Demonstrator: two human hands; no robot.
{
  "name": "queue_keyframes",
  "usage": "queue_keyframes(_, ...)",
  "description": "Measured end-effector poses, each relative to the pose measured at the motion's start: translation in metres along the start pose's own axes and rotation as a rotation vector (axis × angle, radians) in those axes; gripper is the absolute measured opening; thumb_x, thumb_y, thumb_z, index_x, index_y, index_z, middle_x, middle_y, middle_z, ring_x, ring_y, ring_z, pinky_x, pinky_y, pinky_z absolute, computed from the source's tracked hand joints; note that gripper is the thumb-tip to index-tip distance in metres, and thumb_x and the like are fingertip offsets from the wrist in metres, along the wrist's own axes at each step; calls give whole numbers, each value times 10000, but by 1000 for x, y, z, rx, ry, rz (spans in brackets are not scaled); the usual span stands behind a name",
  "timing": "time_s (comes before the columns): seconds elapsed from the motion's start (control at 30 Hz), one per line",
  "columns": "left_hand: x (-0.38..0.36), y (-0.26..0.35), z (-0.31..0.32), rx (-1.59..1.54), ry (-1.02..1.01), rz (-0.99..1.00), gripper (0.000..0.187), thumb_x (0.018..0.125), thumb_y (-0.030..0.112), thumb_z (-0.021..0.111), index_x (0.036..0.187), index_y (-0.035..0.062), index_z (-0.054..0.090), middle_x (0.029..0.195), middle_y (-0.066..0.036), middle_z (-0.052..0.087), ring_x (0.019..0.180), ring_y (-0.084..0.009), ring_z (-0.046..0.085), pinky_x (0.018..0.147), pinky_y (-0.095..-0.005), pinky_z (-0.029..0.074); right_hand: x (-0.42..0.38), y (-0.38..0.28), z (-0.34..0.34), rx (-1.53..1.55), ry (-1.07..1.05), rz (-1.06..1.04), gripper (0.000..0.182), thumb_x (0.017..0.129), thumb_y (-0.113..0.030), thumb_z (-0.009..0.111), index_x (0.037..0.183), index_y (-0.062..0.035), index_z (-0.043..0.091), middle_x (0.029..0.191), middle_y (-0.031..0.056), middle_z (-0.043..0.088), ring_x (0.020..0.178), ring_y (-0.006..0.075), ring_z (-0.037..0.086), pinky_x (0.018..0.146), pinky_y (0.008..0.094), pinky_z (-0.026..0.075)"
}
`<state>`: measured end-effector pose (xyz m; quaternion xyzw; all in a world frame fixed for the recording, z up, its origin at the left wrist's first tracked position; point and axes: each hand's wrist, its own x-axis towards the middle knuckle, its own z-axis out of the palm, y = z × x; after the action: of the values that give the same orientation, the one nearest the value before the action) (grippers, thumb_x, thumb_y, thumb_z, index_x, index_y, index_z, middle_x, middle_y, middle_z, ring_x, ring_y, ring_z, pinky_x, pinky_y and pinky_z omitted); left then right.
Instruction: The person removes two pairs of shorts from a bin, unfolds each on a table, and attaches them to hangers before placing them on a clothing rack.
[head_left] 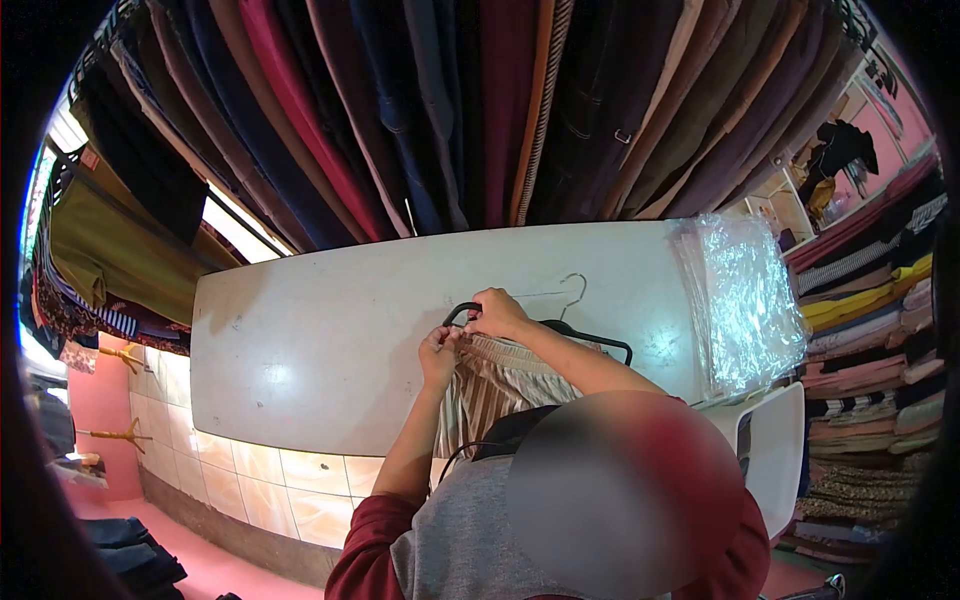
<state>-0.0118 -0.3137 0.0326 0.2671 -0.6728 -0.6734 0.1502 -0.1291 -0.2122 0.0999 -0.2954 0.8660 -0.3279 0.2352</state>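
Observation:
A striped beige and brown garment point(510, 372) with a gathered waistband lies at the near edge of the white table. Beneath my hands is a black hanger point(616, 346) with a metal hook, its right end showing past my right forearm. My left hand point(438, 355) pinches the left end of the waistband, beside the hanger's left end. Just above it, my right hand point(497, 314) is closed on the hanger's left end, fingertips pointing left. The garment's lower part is hidden by my body.
A stack of clear plastic bags point(745, 300) lies on the right end of the white table point(320, 350). Trousers point(500, 110) hang along the far side. Folded clothes point(870, 330) are piled at the right, and a white chair point(783, 450) stands near the table's right corner.

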Motion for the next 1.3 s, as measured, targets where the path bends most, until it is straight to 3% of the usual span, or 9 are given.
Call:
queue_keyframes(0.07, 4, -8, -1, 159, 129, 120, 119, 748, 138, 582, 782, 27, 605, 640, -34, 592, 571, -121, 528, 548, -253, 415, 5, 15, 7, -15, -61, -2, 336, 550, -234, 728, 778, -28, 594, 733, 127, 598, 709, 241, 582, 618, 334, 446)
queue_keyframes(0.17, 9, -13, -7, 523, 208, 203, 130, 727, 180, 591, 787, 70, 626, 679, -61, 616, 598, -208, 571, 584, -316, 439, -3, 42, 8, 54, 380, -395, 480, 585, -237, 719, 979, -30, 539, 953, 138, 554, 870, 242, 547, 692, 324, 444)
queue_keyframes(0.37, 10, -8, -9, 750, 45, 118, 174, 673, 153, 584, 837, 94, 591, 756, -69, 597, 756, -255, 526, 694, -390, 381, -91, 163, -59, -75, 610, 55, 464, 654, -192, 680, 1049, -31, 499, 992, 135, 520, 867, 236, 532, 708, 306, 451)
queue_keyframes(0.5, 6, 31, 28, 903, 332, 377, 436, 588, 100, 647, 974, 29, 455, 923, -128, 495, 876, -301, 466, 738, -383, 364, -163, 177, -51, 23, 521, 336, 325, 682, -160, 643, 948, -2, 544, 823, 147, 581, 764, 266, 557, 682, 344, 437)
queue_keyframes(0.73, 7, 56, 165, 583, -820, 734, 571, 638, 244, 696, 1101, 26, 442, 1004, -153, 520, 948, -302, 487, 839, -356, 373, -178, 166, -29, 508, 784, 312, 193, 701, -35, 612, 888, -2, 579, 673, 91, 584, 538, 117, 512, 517, 242, 418)
queue_keyframes(0.9, 29, 71, 214, 726, -1650, -142, 441, 644, 334, 704, 940, 26, 597, 797, -67, 621, 730, -145, 555, 687, -271, 422, -180, 146, -45, 677, 903, 280, 197, 698, -5, 604, 895, -12, 589, 697, 77, 590, 565, 98, 513, 527, 232, 417)
queue_keyframes(1.03, 32, 82, 222, 727, -1614, -96, 329, 663, 300, 693, 831, 25, 626, 712, -23, 600, 686, -94, 516, 659, -239, 406, -173, 140, -59, 438, 967, 262, 129, 718, -18, 604, 844, 11, 600, 761, 63, 609, 622, 110, 537, 570, 235, 432)
queue_keyframes(1.23, 45, 81, 215, 679, -1398, 87, 221, 705, 194, 643, 821, 8, 618, 713, -28, 594, 688, -93, 509, 658, -248, 410, -177, 176, -50, 1184, 1045, 243, 183, 777, -156, 562, 911, -33, 587, 749, 137, 601, 631, 176, 576, 583, 259, 447)
queue_keyframes(1.3, 45, 76, 213, 647, -1364, 68, 206, 714, 169, 630, 831, 0, 615, 717, -48, 599, 693, -97, 516, 657, -250, 413, -184, 192, -24, 681, 716, 387, 232, 789, -229, 544, 908, -32, 577, 782, 140, 602, 690, 173, 570, 630, 249, 442)
